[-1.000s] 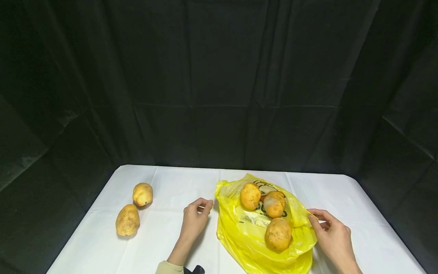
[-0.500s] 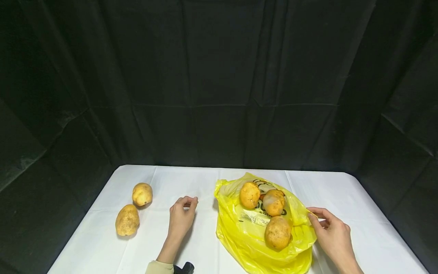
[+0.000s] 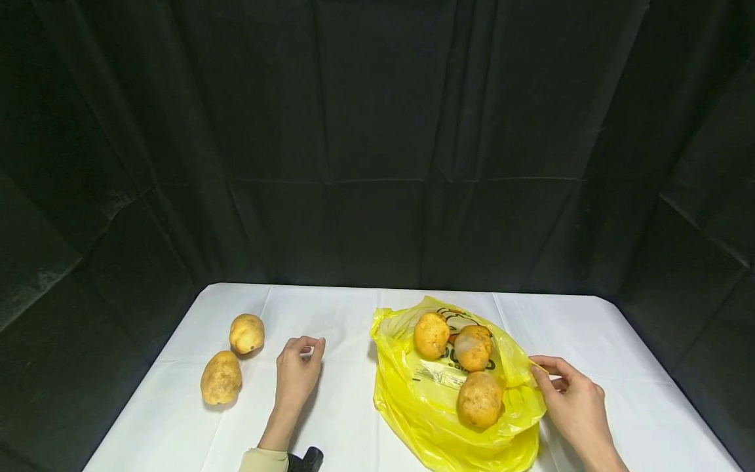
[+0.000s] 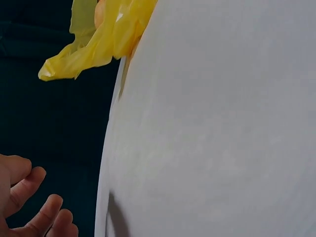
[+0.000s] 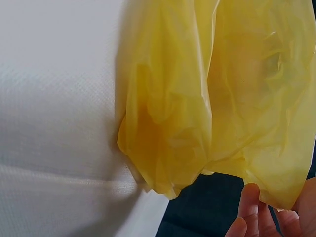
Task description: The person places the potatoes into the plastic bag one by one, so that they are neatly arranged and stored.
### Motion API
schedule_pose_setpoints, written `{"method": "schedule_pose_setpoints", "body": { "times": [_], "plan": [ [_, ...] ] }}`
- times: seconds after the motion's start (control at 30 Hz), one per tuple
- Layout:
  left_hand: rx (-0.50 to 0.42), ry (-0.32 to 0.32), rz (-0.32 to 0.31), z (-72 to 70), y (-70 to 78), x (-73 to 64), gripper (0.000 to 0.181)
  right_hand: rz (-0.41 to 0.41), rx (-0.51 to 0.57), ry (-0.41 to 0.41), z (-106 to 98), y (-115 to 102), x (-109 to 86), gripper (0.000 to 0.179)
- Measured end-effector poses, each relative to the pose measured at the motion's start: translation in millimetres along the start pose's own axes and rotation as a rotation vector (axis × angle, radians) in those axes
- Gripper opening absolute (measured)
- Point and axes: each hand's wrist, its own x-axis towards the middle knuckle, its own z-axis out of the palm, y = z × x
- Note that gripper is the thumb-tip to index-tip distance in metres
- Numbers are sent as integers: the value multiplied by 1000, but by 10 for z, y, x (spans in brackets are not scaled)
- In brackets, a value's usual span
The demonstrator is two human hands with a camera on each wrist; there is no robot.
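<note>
A yellow plastic bag [image 3: 407,406] lies on the table with its mouth spread, and three potatoes [image 3: 480,400] show inside it. My right hand [image 3: 575,406] pinches the bag's right edge between thumb and fingers; the right wrist view shows the film of the bag [image 5: 276,163] running down into those fingers. Between the bag and two loose potatoes, my left hand [image 3: 297,373] hovers over the cloth, fingers loosely bent and holding nothing. In the left wrist view its fingers [image 4: 47,212] are apart from the bag. The loose potatoes [image 3: 221,378] sit close together at the left.
A white cloth covers the table [image 3: 330,419], whose far edge runs along a black curtain [image 3: 377,223]. The curtain also closes off both sides. A dark strap with a black piece [image 3: 305,460] is on my left wrist.
My left hand has moved left, away from the bag and toward the two loose potatoes. The right hand keeps its pinch on the bag's edge, and the potatoes stay where they were.
</note>
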Motion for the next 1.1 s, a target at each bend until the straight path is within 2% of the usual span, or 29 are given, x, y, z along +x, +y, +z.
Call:
{"method": "schedule_pose_setpoints", "body": {
  "times": [0.27, 0.53, 0.7, 0.87, 1.1],
  "plan": [
    [62, 58, -17, -86, 4, 69, 24, 12, -12, -1, 3, 7, 3, 20],
    [109, 189, -43, -152, -27, 117, 49, -18, -14, 1, -5, 11, 7, 20],
    [124, 259, -28, -199, -55, 144, 56, -11, -19, -13, -9, 9, -1, 21],
    [136, 300, -2, -233, -100, 173, 56, -11, -20, -13, -11, 10, -1, 22],
    [173, 319, -12, -292, -158, 195, 62, -1, -25, -9, -7, 8, 1, 21]
  ]
}}
